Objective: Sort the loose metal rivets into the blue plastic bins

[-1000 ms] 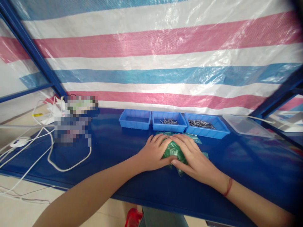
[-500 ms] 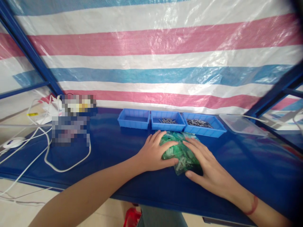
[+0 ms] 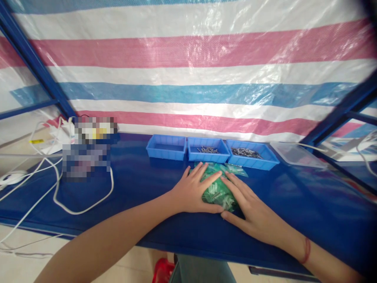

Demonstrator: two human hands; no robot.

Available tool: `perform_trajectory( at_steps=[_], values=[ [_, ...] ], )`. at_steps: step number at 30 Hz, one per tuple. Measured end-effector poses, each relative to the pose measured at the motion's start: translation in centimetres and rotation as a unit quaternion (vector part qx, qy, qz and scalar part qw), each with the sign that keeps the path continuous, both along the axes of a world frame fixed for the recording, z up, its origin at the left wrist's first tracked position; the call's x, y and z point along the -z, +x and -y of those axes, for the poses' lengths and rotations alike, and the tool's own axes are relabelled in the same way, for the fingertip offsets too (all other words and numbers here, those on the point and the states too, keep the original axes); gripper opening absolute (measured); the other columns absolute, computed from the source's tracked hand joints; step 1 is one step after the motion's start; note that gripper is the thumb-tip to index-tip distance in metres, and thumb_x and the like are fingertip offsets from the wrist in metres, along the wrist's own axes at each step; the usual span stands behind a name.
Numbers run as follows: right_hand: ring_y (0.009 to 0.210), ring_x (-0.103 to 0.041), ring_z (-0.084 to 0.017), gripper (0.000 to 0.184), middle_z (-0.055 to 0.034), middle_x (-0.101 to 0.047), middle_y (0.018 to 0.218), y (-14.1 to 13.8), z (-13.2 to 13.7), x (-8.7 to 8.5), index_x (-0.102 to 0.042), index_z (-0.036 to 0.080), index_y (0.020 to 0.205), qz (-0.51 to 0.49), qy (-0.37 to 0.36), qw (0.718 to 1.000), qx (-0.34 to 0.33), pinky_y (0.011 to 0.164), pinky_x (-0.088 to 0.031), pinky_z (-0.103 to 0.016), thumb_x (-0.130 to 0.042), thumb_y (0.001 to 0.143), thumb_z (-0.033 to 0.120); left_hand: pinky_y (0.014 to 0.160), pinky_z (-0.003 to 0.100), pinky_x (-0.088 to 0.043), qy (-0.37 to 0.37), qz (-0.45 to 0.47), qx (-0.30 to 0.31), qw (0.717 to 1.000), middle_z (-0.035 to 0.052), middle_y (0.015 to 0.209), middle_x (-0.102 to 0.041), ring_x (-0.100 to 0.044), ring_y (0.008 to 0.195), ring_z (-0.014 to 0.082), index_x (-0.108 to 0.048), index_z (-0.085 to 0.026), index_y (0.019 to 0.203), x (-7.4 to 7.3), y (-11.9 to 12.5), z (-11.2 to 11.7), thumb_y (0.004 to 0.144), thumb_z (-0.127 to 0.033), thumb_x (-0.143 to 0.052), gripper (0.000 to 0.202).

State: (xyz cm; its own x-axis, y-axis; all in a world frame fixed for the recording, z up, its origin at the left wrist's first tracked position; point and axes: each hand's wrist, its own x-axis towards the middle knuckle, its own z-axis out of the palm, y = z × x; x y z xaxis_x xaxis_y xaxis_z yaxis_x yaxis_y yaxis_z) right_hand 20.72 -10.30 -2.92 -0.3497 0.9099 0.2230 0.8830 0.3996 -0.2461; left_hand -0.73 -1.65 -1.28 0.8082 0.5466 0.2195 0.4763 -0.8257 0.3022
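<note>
A green see-through plastic bag (image 3: 219, 192) filled with small pale pieces lies on the blue table, in front of the bins. My left hand (image 3: 194, 192) rests against its left side, fingers spread over the top and thumb along the near edge. On the other side, my right hand (image 3: 250, 204) lies with stretched fingers on the bag's right part, partly covering it. The two thumb tips nearly meet at the bag's near edge. Neither hand is closed around the bag. What exactly the pieces are cannot be made out.
Behind the bag stand three blue bins in a row: a left bin (image 3: 166, 147), a middle bin (image 3: 207, 150) with some metal screws, and a right bin (image 3: 251, 154) with more. A clear plastic lid (image 3: 300, 155) lies at right. White cables (image 3: 85, 212) loop on the left.
My right hand has moved slightly left and my thumbs have come closer together. The bag looks more bunched between my hands, its near corner drawn in. The bins have stayed put.
</note>
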Motion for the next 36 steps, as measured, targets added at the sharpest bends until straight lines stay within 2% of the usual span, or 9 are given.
perform_trajectory(
  at_steps=[5,9,12,14,17,21,25,30,36],
  values=[
    [0.143,-0.019,-0.024,0.066,-0.0075,-0.016,0.157,-0.3,-0.8,0.4,-0.013,0.023,0.15,-0.073,-0.006,0.997,-0.014,0.114,-0.029,-0.044,-0.043,0.093,0.041,0.108,0.061,-0.023,-0.014,0.026,-0.009,1.0,0.0152,0.15,-0.032,-0.023,0.14,0.0353,-0.026,-0.022,0.146,0.0,0.1,-0.1,0.08,-0.066,-0.051,0.084],
    [0.136,-0.035,-0.022,0.056,-0.008,-0.036,0.149,-0.1,-1.7,0.8,-0.024,0.023,0.146,-0.14,0.03,0.99,0.007,0.112,-0.034,-0.04,-0.042,0.094,0.034,0.108,0.055,-0.029,-0.029,0.079,-0.028,0.996,0.0128,0.141,-0.044,-0.038,0.132,0.0316,-0.027,-0.02,0.144,-0.2,0.2,-0.2,0.084,-0.054,-0.055,0.075],
    [0.124,-0.051,-0.023,0.043,-0.007,-0.053,0.135,0.1,-2.1,0.9,-0.041,0.024,0.136,-0.182,0.051,0.981,0.051,0.104,-0.044,-0.039,-0.043,0.094,0.032,0.104,0.044,-0.039,-0.049,0.124,-0.047,0.99,0.0111,0.131,-0.051,-0.049,0.121,0.026,-0.03,-0.021,0.143,-0.4,0.1,-0.4,0.088,-0.039,-0.053,0.063],
    [0.116,-0.057,-0.024,0.036,-0.0069,-0.06,0.126,0.3,-2.2,0.8,-0.05,0.024,0.127,-0.205,0.068,0.973,0.079,0.099,-0.047,-0.04,-0.044,0.093,0.033,0.1,0.038,-0.043,-0.058,0.149,-0.067,0.985,0.0099,0.128,-0.049,-0.052,0.117,0.0233,-0.032,-0.023,0.142,-0.4,0.0,-0.5,0.088,-0.032,-0.05,0.057],
    [0.115,-0.056,-0.027,0.032,-0.0083,-0.062,0.121,0.4,-2.3,0.5,-0.054,0.024,0.12,-0.223,0.106,0.964,0.099,0.099,-0.045,-0.045,-0.048,0.09,0.035,0.103,0.038,-0.04,-0.044,0.169,-0.084,0.981,0.0097,0.135,-0.041,-0.045,0.125,0.0241,-0.038,-0.027,0.139,-0.4,-0.1,-0.5,0.088,-0.028,-0.05,0.053],
    [0.132,-0.038,-0.032,0.062,-0.0123,-0.047,0.138,0.4,-2.3,0.5,-0.038,0.024,0.136,-0.176,0.1,0.974,0.098,0.106,-0.035,-0.053,-0.059,0.081,0.046,0.113,0.048,-0.026,0.014,0.157,-0.084,0.984,0.0104,0.147,-0.03,-0.025,0.139,0.0297,-0.044,-0.025,0.137,-0.3,-0.1,-0.2,0.085,-0.033,-0.055,0.054],
    [0.14,-0.021,-0.035,0.086,-0.0135,-0.029,0.151,0.3,-2.3,0.9,-0.017,0.026,0.146,-0.09,0.03,0.993,0.077,0.109,-0.019,-0.062,-0.06,0.077,0.056,0.11,0.061,-0.02,0.018,0.087,-0.064,0.994,0.0103,0.151,-0.027,-0.016,0.141,0.0376,-0.048,-0.028,0.135,-0.1,0.0,0.2,0.078,-0.056,-0.06,0.065],
    [0.138,-0.024,-0.036,0.098,-0.0142,-0.03,0.149,-0.1,-2.4,1.0,-0.012,0.026,0.149,-0.015,0.028,0.998,0.057,0.107,-0.022,-0.062,-0.06,0.072,0.063,0.108,0.056,-0.028,0.009,0.065,-0.035,0.997,0.0157,0.152,-0.025,-0.022,0.139,0.0398,-0.044,-0.023,0.138,0.6,-0.1,0.0,0.074,-0.065,-0.059,0.079],
    [0.125,-0.037,-0.037,0.094,-0.0163,-0.043,0.134,-0.7,-3.7,0.4,-0.025,0.024,0.147,0.016,0.077,0.996,0.032,0.1,-0.031,-0.059,-0.06,0.07,0.065,0.107,0.05,-0.032,0.024,0.056,-0.036,0.998,0.0155,0.139,-0.044,-0.039,0.129,0.0339,-0.043,-0.021,0.138,0.4,0.0,-0.5,0.078,-0.058,-0.058,0.072]
  ],
)
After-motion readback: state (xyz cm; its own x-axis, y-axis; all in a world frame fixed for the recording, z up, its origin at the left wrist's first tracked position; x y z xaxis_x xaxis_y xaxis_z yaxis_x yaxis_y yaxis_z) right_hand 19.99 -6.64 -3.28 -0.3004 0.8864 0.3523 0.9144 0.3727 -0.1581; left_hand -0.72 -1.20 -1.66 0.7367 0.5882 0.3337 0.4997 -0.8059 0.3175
